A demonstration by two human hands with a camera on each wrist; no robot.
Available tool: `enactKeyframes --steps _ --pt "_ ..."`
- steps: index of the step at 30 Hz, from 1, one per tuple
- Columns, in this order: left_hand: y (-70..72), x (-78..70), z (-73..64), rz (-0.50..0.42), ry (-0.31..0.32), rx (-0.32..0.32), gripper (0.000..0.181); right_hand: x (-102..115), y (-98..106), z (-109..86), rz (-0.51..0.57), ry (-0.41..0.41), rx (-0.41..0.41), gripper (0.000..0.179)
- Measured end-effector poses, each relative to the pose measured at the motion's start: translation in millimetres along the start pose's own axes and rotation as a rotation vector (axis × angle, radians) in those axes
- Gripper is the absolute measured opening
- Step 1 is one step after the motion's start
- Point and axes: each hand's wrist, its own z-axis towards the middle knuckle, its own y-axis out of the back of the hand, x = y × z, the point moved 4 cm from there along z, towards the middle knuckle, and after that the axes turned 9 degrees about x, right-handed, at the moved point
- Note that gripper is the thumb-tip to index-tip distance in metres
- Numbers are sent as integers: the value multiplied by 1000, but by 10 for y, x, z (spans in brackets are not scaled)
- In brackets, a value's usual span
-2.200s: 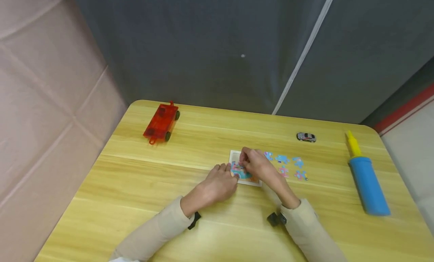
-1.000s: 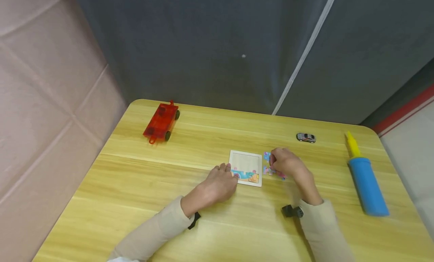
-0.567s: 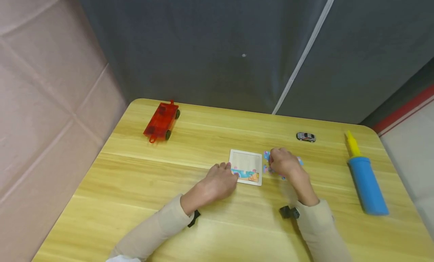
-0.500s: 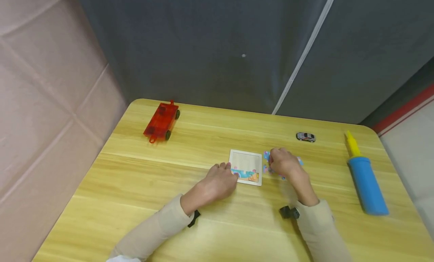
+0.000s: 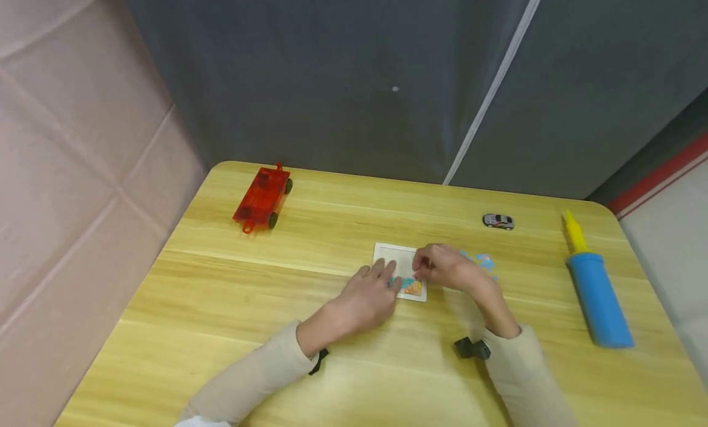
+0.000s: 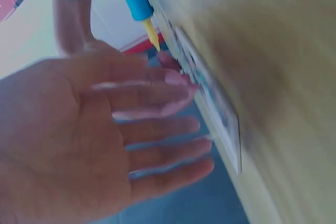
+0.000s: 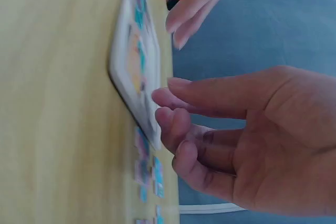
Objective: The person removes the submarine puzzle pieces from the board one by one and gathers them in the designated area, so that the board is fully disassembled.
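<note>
A white puzzle tray (image 5: 386,249) lies on the table, with a strip of teal and orange puzzle pieces (image 5: 412,286) along its near side. My left hand (image 5: 369,299) reaches over the tray's left part, fingers spread and straight in the left wrist view. Over the tray's right edge is my right hand (image 5: 445,268), its fingers curled. In the right wrist view its thumb (image 7: 210,93) and index finger come together close over the tray; I cannot tell whether a piece is between them. Loose blue and pink pieces (image 5: 485,262) lie to the right, partly hidden behind this hand.
At the back left of the wooden table (image 5: 310,249) stands a red toy wagon (image 5: 262,195). A small silver toy car (image 5: 498,221) is at the back right. Further right lies a blue hand pump (image 5: 601,301) with a yellow nozzle (image 5: 576,233). A dark curtain hangs behind.
My right hand first went from the tray to the loose pieces, then back left to the tray's right edge. My left hand has shifted slightly right and spread its fingers.
</note>
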Motion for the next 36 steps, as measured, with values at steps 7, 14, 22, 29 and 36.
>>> enactKeyframes --steps 7,14,22,29,36 --pt "-75 -78 -4 -29 -39 96 49 10 -54 59 -17 -2 32 8" --pt "-85 -90 -3 -64 -25 104 50 10 -94 90 -21 -24 28 14" --pt "-75 -78 10 -91 -22 116 48 35 -107 91 -26 -39 16 16" --pt "-81 -85 8 -124 -23 114 49 42 -113 79 -4 -60 17 16" --pt "-82 -71 11 -125 -23 120 48 -43 -66 1 208 -32 -18 14"
